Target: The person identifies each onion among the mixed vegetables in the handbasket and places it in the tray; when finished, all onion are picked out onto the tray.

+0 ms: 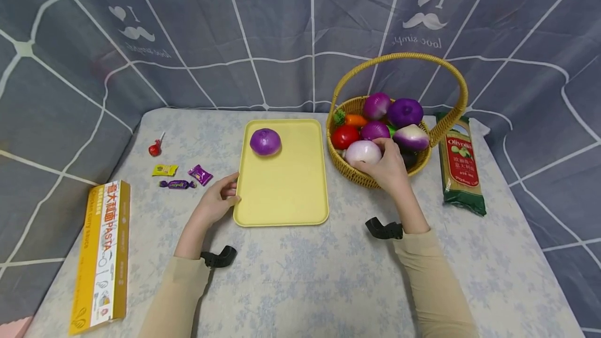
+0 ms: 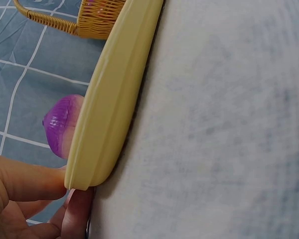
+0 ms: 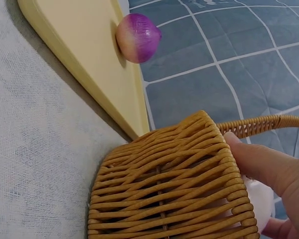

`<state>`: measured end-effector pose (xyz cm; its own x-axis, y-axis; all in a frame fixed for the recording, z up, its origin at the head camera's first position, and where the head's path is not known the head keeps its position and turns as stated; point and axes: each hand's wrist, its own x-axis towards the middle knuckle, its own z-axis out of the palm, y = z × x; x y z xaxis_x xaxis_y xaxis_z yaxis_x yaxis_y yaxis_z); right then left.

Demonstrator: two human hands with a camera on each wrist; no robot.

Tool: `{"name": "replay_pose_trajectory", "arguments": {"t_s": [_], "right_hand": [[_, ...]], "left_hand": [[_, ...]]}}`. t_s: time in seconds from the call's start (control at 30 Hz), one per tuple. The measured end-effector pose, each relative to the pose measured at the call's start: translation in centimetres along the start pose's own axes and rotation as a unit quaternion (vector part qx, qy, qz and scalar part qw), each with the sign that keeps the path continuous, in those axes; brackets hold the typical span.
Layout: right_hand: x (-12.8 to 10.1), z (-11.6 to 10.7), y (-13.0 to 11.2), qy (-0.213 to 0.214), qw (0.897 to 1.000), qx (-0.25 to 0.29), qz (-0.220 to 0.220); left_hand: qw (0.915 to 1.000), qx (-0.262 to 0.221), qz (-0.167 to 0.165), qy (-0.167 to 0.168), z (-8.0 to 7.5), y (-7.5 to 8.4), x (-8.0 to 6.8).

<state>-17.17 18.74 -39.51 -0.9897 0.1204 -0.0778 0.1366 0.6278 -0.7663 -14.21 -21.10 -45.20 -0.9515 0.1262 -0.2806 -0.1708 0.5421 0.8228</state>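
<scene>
A yellow tray (image 1: 281, 186) lies on the table with a purple onion (image 1: 265, 142) at its upper left. At the tray's left edge, my left hand (image 1: 218, 198) pinches the rim between thumb and fingers; the left wrist view shows the thumb (image 2: 35, 184) against the rim. My right hand (image 1: 387, 167) reaches over the near side of the wicker basket (image 1: 359, 175) and grips a pale onion (image 1: 363, 152). In the right wrist view the basket's weave (image 3: 174, 184) hides much of that onion. More purple onions, a tomato (image 1: 345, 136) and a carrot (image 1: 355, 120) fill the basket.
Right of the basket lies a pasta packet (image 1: 462, 163). On the left are a lollipop (image 1: 156, 147), several wrapped candies (image 1: 200, 174) and a long pasta box (image 1: 100, 254). The basket's tall handle (image 1: 399, 58) arches above it. A grey checked curtain (image 1: 281, 30) hangs behind.
</scene>
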Motion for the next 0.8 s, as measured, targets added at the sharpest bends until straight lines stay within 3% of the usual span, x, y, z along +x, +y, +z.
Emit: {"name": "replay_pose_trajectory", "arguments": {"t_s": [0.37, 0.8], "right_hand": [[-0.5, -0.8, -1.5, 0.022, 0.998, 0.060, -0.001], [-0.6, 0.4, -5.1, -0.002, 0.993, 0.114, -0.028]], "left_hand": [[1.0000, 0.001, 0.005, 0.005, 0.0, 0.0, -0.1], [1.0000, -0.007, 0.003, 0.003, 0.0, -0.1, -0.1]]}}
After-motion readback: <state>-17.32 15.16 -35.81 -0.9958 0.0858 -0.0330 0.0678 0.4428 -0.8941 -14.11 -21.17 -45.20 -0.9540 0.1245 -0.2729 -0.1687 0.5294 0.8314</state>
